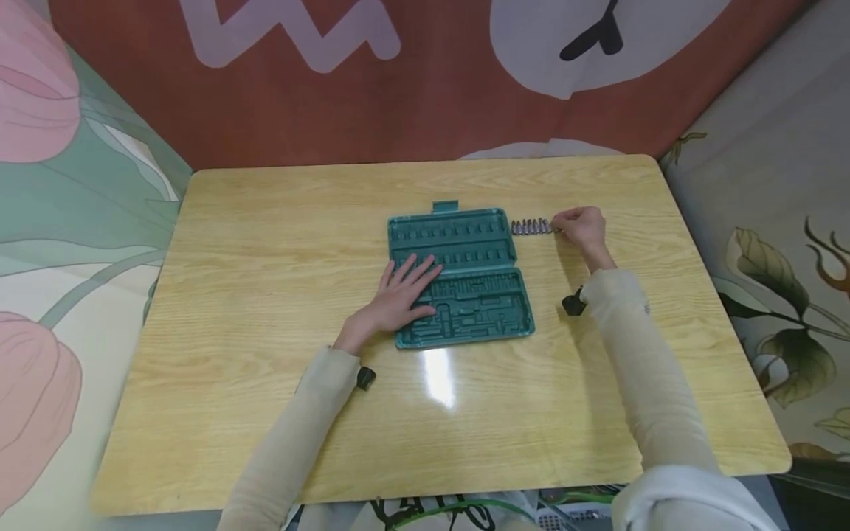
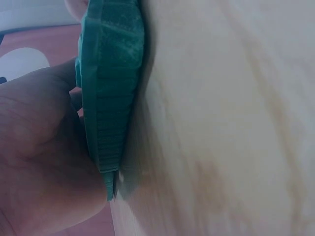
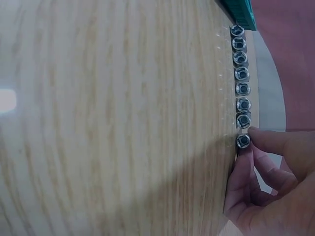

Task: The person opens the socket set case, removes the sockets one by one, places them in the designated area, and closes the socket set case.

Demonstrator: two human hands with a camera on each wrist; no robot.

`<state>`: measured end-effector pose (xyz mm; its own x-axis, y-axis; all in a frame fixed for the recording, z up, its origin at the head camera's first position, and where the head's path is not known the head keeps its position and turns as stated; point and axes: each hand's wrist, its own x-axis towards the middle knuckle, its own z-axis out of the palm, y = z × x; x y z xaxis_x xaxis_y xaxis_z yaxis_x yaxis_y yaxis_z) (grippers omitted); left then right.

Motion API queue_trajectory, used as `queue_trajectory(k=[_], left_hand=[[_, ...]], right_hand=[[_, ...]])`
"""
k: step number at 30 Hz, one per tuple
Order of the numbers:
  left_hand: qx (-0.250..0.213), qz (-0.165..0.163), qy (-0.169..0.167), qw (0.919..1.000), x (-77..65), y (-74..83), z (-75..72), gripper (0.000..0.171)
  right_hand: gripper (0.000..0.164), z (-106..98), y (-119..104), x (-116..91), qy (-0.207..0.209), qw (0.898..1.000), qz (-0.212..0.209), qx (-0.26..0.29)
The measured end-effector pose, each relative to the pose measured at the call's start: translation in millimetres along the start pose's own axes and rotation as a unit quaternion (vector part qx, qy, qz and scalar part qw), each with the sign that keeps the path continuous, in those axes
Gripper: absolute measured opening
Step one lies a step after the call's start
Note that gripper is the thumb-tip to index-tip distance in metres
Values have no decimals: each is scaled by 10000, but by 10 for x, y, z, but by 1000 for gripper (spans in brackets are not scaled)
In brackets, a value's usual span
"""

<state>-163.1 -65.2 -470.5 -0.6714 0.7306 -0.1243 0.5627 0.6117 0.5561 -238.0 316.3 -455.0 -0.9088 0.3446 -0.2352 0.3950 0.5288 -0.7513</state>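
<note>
A green molded socket case [image 1: 491,304] lies unfolded flat on the table, with shaped recesses in both halves. My left hand [image 1: 396,301] rests on its left side with fingers spread. The left wrist view shows the palm against the case's side wall [image 2: 113,83]. To the right of the upper half, several metal sockets [image 3: 241,73] stand upright in a row. At the row's right end, my right hand [image 1: 583,227] pinches the last socket [image 3: 243,141] between thumb and fingers, a small gap from its neighbour.
The wooden table [image 1: 265,243] extends all around the case. A red patterned cloth [image 1: 438,110] hangs behind its back edge. Cables [image 1: 458,509] show below the front edge.
</note>
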Motion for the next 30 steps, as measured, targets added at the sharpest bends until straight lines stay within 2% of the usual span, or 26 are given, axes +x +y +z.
queue_trajectory(k=[9,15,18,30], left_hand=[[110,-71,-52,9999,11,24,-29,76],[219,-29,-17,9998,57,21,-43,75],[237,-59,-16,9997,58,21,-48,75],[217,-136,-26,9997,25,21,4,75]], right_hand=[[31,25,37,-7,103,9996,-123,-218],[35,2,57,2,455,9979,-272,-362],[32,19,57,17,412,9974,-366,-471],[33,57,107,-22,443,9979,-214,-425]])
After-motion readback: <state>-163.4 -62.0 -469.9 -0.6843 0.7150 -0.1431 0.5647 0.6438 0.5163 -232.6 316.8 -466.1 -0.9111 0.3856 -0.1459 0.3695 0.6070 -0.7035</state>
